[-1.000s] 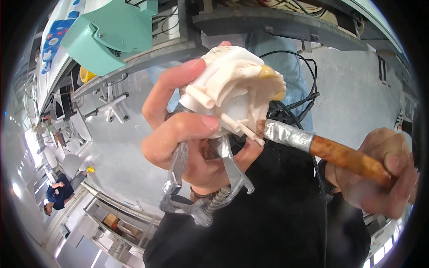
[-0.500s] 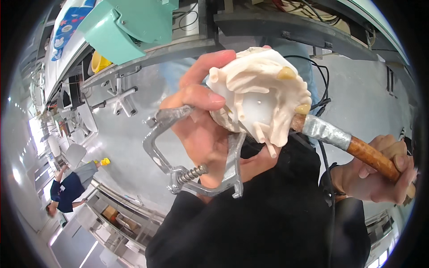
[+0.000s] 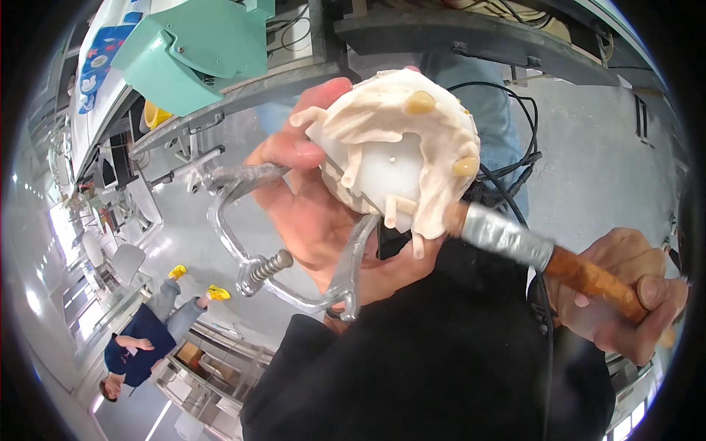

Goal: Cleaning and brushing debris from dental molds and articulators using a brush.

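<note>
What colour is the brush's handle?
The brush handle is orange-brown, best seen in the head view.

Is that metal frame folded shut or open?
Open: the metal frame has its two sides spread apart, with the left hand showing between them.

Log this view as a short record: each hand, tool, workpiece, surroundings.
Left hand: grips the cream-and-white cast
Right hand: holds the wooden-handled brush
Brush tip: by the cast's lower-right edge, contact unclear
Cast: two yellowish patches, several peg-like stubs
Below left of cast: metal frame
Background: mint-green casing, person in yellow shoes
</note>
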The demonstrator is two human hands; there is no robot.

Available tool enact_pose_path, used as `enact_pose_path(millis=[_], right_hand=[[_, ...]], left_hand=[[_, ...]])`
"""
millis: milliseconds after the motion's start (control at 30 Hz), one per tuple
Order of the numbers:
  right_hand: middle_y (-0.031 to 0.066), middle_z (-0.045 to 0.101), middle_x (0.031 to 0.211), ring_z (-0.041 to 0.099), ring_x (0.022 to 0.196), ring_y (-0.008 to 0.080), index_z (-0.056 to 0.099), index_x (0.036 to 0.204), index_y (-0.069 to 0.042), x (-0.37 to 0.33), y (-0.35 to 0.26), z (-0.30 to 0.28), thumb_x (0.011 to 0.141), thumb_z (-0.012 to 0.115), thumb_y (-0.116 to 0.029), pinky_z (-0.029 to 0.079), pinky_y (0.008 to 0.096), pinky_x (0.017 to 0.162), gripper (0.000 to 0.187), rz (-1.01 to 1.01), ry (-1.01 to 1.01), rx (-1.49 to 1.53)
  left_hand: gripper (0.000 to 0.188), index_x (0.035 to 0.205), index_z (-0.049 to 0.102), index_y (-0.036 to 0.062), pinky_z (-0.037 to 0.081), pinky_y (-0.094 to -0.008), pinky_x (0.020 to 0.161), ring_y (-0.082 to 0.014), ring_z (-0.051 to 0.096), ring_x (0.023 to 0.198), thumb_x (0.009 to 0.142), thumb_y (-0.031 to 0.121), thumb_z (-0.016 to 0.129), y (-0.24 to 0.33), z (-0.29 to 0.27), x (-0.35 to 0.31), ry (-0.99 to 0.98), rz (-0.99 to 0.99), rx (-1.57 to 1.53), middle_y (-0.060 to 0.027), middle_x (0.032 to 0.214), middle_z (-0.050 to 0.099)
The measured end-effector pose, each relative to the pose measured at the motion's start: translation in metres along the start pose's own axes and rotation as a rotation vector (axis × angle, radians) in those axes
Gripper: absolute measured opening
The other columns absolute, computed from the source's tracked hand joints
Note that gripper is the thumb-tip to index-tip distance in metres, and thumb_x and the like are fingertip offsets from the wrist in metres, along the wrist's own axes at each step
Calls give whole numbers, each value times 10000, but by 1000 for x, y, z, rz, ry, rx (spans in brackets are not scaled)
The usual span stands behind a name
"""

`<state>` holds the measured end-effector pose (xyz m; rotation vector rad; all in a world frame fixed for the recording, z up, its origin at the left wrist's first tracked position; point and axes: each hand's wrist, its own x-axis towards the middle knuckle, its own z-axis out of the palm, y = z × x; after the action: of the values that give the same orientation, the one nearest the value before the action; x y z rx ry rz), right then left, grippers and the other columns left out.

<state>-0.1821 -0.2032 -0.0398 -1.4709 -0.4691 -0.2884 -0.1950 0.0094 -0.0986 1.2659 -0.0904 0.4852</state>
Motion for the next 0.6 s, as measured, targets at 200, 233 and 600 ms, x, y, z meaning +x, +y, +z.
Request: enact_pose_path(millis=[200,233,600], right_hand=[[50,403,505,404,338,111,446,788,-38,-3,4,3,849,395,-227,332,209,335,205,-15,23,-23],[49,404,507,408,340,112,446,792,-39,-3,4,4,849,397,-229,336,209,337,204,-29,24,-25],[82,431,612,363,402,152,464,958,-11,-4,-3,12,880,425,-192,318,282,401,201,-36,-50,-24]], left_hand=[[742,1166,352,234,480,-539,879,-448,475,1112,601,99,814,-3,-16,12,-210,187,94,-214,1317,349],[742,1166,352,234,480,-539,879,-448,475,1112,601,99,814,-2,-17,12,-209,185,92,-214,1317,349],[767,1205,307,235,457,-433,937,-328,430,1204,618,90,779,37,-8,16,-135,-346,413,-230,1368,294]])
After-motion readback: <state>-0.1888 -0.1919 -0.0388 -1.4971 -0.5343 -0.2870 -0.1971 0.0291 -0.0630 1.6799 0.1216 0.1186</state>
